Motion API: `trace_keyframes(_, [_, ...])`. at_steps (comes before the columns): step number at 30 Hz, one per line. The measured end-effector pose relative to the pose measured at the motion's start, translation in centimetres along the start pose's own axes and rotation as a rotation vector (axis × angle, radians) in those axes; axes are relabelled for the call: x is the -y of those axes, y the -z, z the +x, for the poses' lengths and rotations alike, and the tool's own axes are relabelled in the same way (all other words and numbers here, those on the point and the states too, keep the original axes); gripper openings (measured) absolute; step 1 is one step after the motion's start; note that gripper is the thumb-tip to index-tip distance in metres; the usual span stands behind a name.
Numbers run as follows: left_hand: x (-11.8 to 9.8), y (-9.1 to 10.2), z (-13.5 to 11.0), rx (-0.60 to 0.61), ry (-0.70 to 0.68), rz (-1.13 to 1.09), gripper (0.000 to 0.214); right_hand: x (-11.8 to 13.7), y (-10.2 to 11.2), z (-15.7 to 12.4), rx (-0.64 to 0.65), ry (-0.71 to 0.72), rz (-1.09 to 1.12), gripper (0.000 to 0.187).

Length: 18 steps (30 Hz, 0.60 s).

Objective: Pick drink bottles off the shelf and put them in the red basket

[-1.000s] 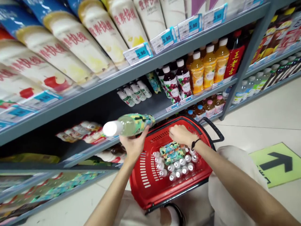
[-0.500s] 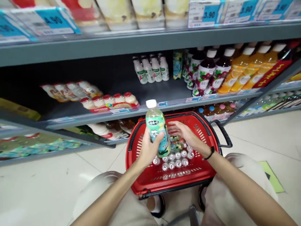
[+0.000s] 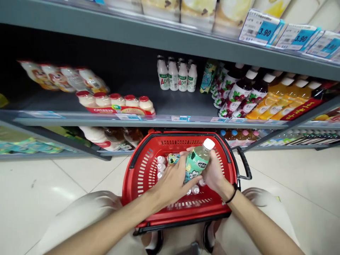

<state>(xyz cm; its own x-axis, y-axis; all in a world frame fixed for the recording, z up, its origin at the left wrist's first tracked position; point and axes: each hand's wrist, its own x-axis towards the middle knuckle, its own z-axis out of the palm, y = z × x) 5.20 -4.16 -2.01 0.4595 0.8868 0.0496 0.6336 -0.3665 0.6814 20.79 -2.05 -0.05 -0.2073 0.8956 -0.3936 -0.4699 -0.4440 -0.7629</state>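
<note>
A drink bottle (image 3: pixel 196 163) with a white cap and a green flowered label is tilted to the right above the basket. My left hand (image 3: pixel 172 179) is closed around its left side, thumb across the lower label. On the other side, my right hand (image 3: pixel 214 173) grips the bottle, its fingers partly hidden behind it. Below both hands stands a red shopping basket (image 3: pixel 129 187) with slotted walls. Inside are several small silver-topped bottles (image 3: pixel 195 189) and a colourful-labelled item (image 3: pixel 173 159), partly covered by my left hand.
A grey shelf (image 3: pixel 122 123) runs behind the basket, holding a pack of small white bottles (image 3: pixel 177 76), a red-capped pack (image 3: pixel 115 102), dark juice bottles (image 3: pixel 236 92) and orange juice bottles (image 3: pixel 276 95). The basket's black handle (image 3: pixel 245 163) sticks out right.
The bottle has moved right and down and now leans right instead of left. My right hand, open beside it before, has closed on it. The view has shifted and tilted.
</note>
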Motion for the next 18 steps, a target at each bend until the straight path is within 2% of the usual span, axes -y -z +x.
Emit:
trace_keyframes(3, [-0.3,0.3,-0.1,0.004,-0.022,0.125,0.072,-0.1,0.3,0.2,0.007,-0.013,0.001,0.053])
trace_keyframes(5, [-0.3,0.5,-0.1,-0.048,-0.071,0.228,0.070,-0.1,0.1,0.1,0.004,0.001,0.000,0.053])
trace_keyframes(10, [0.3,1.7,0.3,-0.341,-0.274,0.547,0.065,0.5,-0.5,-0.4,-0.006,0.061,-0.006,0.045])
trace_keyframes(13, [0.6,3.0,1.0,-0.466,-0.345,0.658,0.059,0.8,-0.5,-0.3,0.030,0.122,0.004,0.042])
trace_keyframes(15, [0.7,3.6,1.4,-0.509,-0.372,0.685,0.056,1.0,-0.5,-0.1,0.049,0.153,0.017,0.041])
trace_keyframes(18, [1.0,3.7,1.6,-0.490,-0.369,0.701,0.054,1.5,-0.5,0.0,0.023,0.122,0.002,0.043])
